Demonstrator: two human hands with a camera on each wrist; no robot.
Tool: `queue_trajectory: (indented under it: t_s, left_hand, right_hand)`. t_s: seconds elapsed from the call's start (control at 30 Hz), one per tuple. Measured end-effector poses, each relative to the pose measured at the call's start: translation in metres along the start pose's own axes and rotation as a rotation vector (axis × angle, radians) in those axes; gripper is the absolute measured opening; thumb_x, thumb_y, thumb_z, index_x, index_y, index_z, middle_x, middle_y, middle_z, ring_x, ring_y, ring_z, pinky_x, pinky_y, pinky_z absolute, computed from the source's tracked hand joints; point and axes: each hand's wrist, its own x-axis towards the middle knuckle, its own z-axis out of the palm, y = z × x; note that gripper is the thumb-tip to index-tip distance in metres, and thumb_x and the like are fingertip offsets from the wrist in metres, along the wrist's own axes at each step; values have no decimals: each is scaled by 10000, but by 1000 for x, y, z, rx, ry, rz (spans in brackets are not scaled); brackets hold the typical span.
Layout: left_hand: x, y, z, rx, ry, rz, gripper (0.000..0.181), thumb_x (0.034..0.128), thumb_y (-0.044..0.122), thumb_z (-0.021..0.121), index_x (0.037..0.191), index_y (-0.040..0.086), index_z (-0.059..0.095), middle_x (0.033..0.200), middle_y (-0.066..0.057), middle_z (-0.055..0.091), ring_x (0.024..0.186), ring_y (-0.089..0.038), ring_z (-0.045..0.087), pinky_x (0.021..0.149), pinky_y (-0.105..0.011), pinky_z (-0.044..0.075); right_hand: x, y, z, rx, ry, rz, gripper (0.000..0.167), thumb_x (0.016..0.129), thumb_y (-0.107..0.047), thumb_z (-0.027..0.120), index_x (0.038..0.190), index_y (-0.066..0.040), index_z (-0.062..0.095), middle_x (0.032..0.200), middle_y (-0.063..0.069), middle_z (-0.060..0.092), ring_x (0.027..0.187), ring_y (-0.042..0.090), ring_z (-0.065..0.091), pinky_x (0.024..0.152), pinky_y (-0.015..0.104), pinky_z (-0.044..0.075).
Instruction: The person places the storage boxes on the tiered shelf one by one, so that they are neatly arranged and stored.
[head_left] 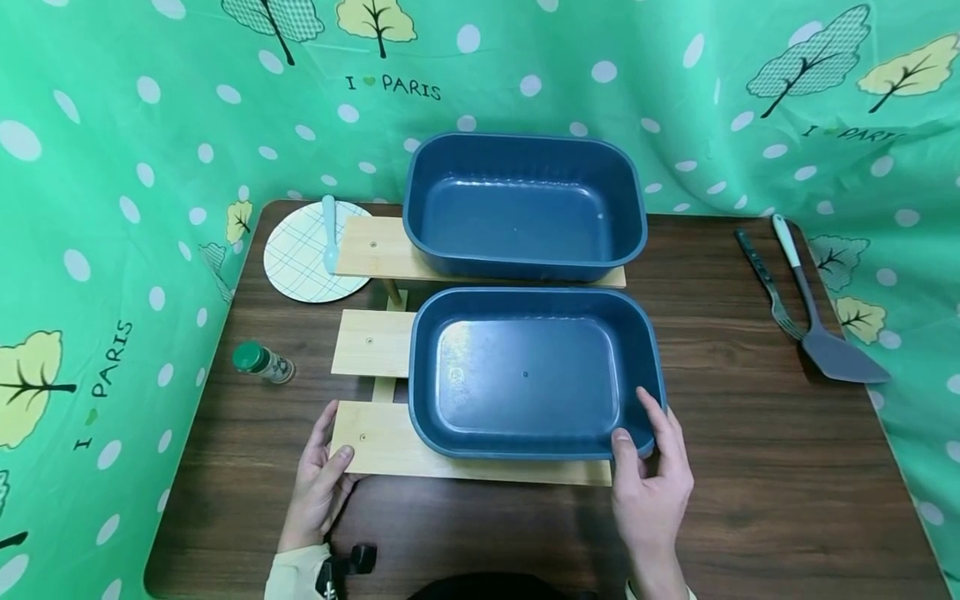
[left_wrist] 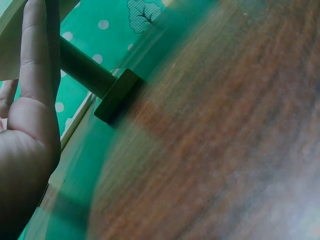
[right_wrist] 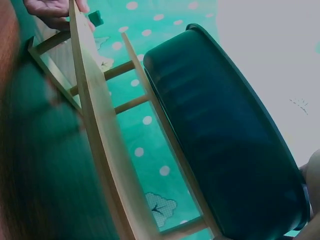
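Observation:
A wooden stepped rack (head_left: 371, 429) with three slats stands on the table. My left hand (head_left: 315, 492) grips the left end of its lowest, front slat, thumb on top. In the left wrist view, the fingers (left_wrist: 37, 60) lie along that slat's end. A blue rectangular basin (head_left: 525, 392) sits on the rack, its front part over the lowest slat. With my right hand (head_left: 652, 492) I hold this basin's near right corner, thumb and forefinger over the rim. In the right wrist view, the basin (right_wrist: 215, 135) rests above the front slat; most of that hand is out of frame.
A second blue basin (head_left: 517, 221) stands on the top slat. At the left are a checked plate (head_left: 300, 258) with a light blue spoon (head_left: 330, 237) and a green-capped shaker (head_left: 262, 362). A fork (head_left: 768, 283) and a spatula (head_left: 832, 350) lie at the right.

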Motion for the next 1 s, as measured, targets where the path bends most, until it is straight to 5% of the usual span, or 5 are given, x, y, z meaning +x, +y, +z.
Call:
queue_trajectory:
  t_s: [0.27,0.53,0.87,1.0]
  left_hand:
    - [1,2,1,8,13,-19,626,1032,-155,377,1569,162,331,1357,-70,648,1153,-199,703,910,-308,614]
    - [2,3,2,24,23,-25,619,1036,-147,379,1572,158,326,1354,-72,657,1146,-201,707,908,-311,615]
    - [1,2,1,25,23,-6,629,1030,-158,375,1558,183,399,1373,-56,637,1148,-189,704,900,-306,618]
    - [0,2,0,30,34,-8,637,1031,-158,378,1540,219,445,1390,-47,641,1154,-191,702,896,-303,616]
  right_hand:
    - [-1,-2,-4,53,-88,-5,553,887,201,586,1424,73,547,1455,205,494,1108,95,587,884,83,527]
    - [-1,1,-7,100,-157,-41,676,807,174,687,1452,68,515,1470,251,462,1150,94,591,901,134,518]
    - [-3,-6,-3,78,-187,-31,675,801,159,731,1440,54,539,1486,224,469,948,84,582,785,26,516]
    - [-3,-8,-1,72,-204,-24,684,804,156,736,1448,51,531,1507,260,448,1031,62,615,897,68,525]
